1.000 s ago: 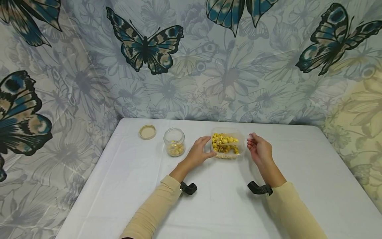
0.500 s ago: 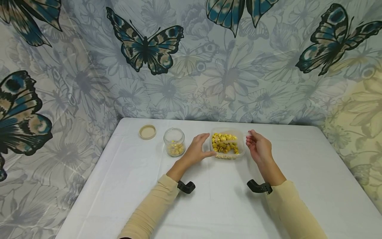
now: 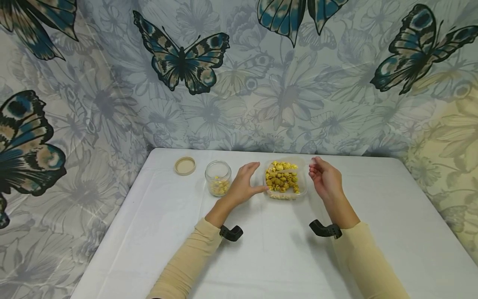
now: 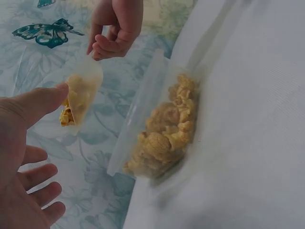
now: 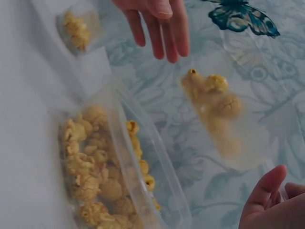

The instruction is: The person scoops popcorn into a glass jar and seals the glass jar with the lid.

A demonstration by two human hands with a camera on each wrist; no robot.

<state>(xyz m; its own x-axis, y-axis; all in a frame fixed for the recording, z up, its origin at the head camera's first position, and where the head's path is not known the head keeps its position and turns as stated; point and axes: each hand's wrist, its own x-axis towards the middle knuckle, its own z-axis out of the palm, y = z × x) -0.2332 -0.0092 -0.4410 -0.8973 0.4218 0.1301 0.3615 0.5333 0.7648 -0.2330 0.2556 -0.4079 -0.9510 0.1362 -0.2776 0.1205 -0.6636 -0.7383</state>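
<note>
My right hand [image 3: 325,176] pinches the thin handle of a translucent plastic scoop [image 5: 217,117] at the right of the food container. Several pieces of yellow popcorn [image 5: 228,106] lie in the scoop, which is raised above the rim. The clear rectangular container [image 5: 164,157] stands on the table, partly filled with popcorn [image 3: 281,182]. At its left side my left hand [image 3: 242,185] is spread, fingers apart and thumb toward the near left corner, holding nothing. In the left wrist view the thumb overlaps the scoop.
A round glass jar [image 3: 218,170] with some popcorn at its bottom stands uncovered left of my left hand. Beyond it lies a round, pale gold lid [image 3: 184,166]. A white cloth covers the table [image 3: 269,249]; a butterfly-patterned backdrop [image 3: 291,95] rises behind its far edge.
The scoop has come up out of the popcorn with pieces in it as my right hand rose slightly. My left hand has drawn back a little to the left from the container.
</note>
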